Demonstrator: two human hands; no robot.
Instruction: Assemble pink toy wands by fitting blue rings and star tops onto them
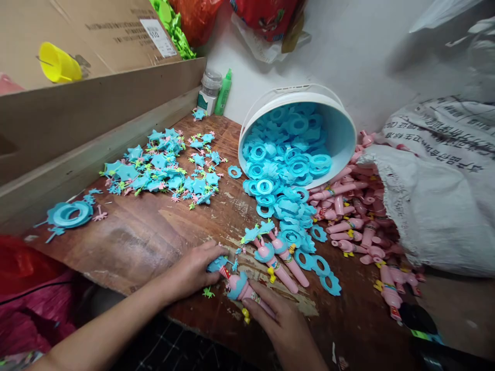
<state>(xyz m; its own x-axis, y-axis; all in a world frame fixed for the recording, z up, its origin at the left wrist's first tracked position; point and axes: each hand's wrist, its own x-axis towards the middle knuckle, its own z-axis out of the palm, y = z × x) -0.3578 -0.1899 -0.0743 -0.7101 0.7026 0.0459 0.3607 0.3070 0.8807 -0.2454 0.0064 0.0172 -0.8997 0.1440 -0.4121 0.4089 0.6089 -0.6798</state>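
Note:
My right hand [273,314] is closed around a pink plastic toy handle [250,292] that lies tilted low over the table's front part. A scalloped blue ring [237,286] sits around the handle, and its red-and-white striped tip points at my left hand [196,265]. The fingers of that hand are closed on a blue star-shaped piece [217,264] at the striped tip; whether the two are joined I cannot tell. A small green figure [208,292] lies below. Just beyond rest two pink toys [281,272] with blue rings and star tops.
A white bucket [350,135] on its side spills blue rings [288,206]. Star pieces [162,167] with small figures lie at the back left. Pink handles [350,224] spill from a white woven sack [436,206]. A wooden ledge [116,129] borders the left side.

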